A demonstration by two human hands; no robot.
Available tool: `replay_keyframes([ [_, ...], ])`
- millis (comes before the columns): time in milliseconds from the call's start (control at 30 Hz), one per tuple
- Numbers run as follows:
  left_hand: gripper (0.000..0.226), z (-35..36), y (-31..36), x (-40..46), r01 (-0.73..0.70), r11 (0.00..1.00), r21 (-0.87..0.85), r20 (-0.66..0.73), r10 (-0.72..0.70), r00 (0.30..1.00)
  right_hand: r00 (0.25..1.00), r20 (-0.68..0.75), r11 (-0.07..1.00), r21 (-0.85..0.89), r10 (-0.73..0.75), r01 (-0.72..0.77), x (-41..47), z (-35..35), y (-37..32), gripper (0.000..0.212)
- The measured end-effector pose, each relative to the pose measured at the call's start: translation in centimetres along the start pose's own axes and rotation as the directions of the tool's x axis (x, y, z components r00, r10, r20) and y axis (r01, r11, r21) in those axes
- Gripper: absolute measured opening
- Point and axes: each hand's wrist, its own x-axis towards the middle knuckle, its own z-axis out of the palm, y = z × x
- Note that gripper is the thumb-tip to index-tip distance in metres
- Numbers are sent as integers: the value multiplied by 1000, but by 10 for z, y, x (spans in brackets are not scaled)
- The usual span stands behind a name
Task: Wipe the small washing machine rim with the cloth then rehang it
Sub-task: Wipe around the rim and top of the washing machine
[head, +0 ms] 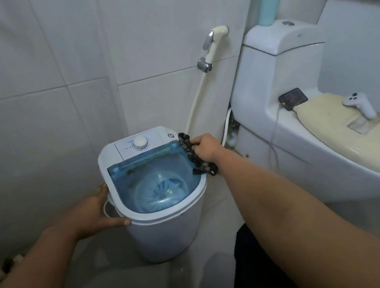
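Observation:
A small white washing machine (165,227) stands on the bathroom floor, its blue tub open and a dial panel at the back. My right hand (206,147) grips a dark patterned cloth (195,157) and presses it along the right side of the white rim (113,188). My left hand (94,211) clasps the machine's left side just under the rim, thumb along the front and fingers at the top edge.
A white toilet (307,123) with a cream lid stands close on the right, a small dark device (292,98) and a white controller (359,103) lying on it. A bidet sprayer (213,45) hangs on the tiled wall behind. My dark-clad knees are at the bottom.

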Motion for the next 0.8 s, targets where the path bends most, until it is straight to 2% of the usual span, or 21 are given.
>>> replay_keyframes([
  [100, 136, 1, 0, -3, -11, 1000, -21, -8, 11, 1000, 999, -22, 998, 47, 37, -35, -18, 4, 9, 33],
  [167, 129, 0, 0, -6, -13, 1000, -25, -7, 13, 1000, 997, -50, 995, 84, 52, -48, -33, 5, 13, 32],
  [233, 131, 0, -2, -6, -33, 999, -29, -13, 32, 999, 994, -89, 994, 90, 70, -62, -48, 8, 15, 32],
  [300, 136, 0, -4, -7, -41, 999, -26, -13, 41, 999, 986, -143, 992, 104, 86, -72, -60, 14, 15, 33],
  [433, 132, 4, -8, -6, -23, 999, -36, -20, 23, 1000, 959, -253, 978, 197, 125, -76, -80, 33, 18, 34],
  [533, 135, 6, -12, -3, -41, 998, -51, -27, 40, 999, 920, -364, 979, 183, 148, -85, -97, 48, 21, 33],
  [700, 128, 7, -16, 0, -26, 999, -41, -24, 25, 999, 870, -489, 994, 109, 64, -12, -132, 83, 25, 34],
  [800, 134, 5, -15, -3, -14, 999, -53, -18, 13, 1000, 847, -526, 996, 2, -77, 92, -155, 99, 25, 35],
])
